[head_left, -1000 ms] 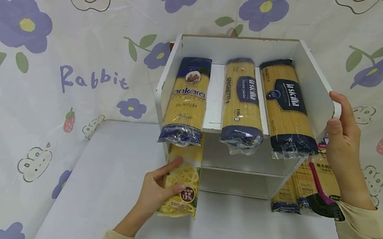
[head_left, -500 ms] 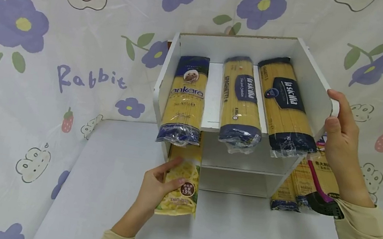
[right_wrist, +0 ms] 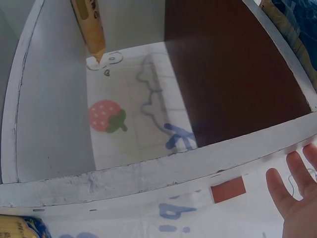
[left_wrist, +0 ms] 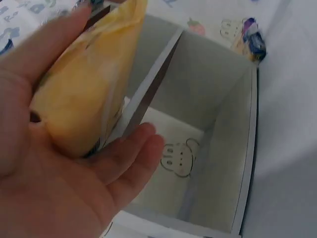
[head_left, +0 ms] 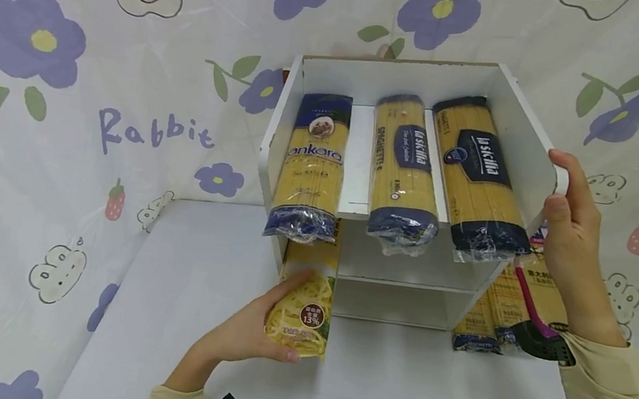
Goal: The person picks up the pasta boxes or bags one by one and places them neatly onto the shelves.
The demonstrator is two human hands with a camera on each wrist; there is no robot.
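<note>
The left hand [head_left: 247, 343] holds the near end of a yellow plastic packet of pasta with a picture of noodles on its front [head_left: 306, 293], thumb along the top face and fingers underneath. The left wrist view shows that end lying in the palm [left_wrist: 64, 183] with the fingers only lightly bent, so the hold is a loose clasp, not a tight fist. The packet [left_wrist: 84, 94] lies just left of centre in the head view. Its far end is tucked into the lower left opening of a white open-fronted wooden shelf unit [head_left: 525, 133] and its near end sticks out over the pale grey table top [head_left: 391, 387].

At the right of the frame the right hand [head_left: 568, 241] is wrapped over the front upper corner of the unit's right side panel, fingers on the edge and thumb against the outer face, and seems to steady it.

On the top shelf lie three long spaghetti packs, their blue ends overhanging the front: one marked ankara [head_left: 311, 164] directly above the held packet, and two marked la sicilia [head_left: 406, 171] [head_left: 482, 175]. More yellow packets [head_left: 500, 313] lie at the lower right beside the unit.

By my reading, the step in hand is sliding the packet lengthwise into the lower compartment. The next move calls for a straight push along the left wall, kept low under the overhanging pack, while the right hand braces the unit
</note>
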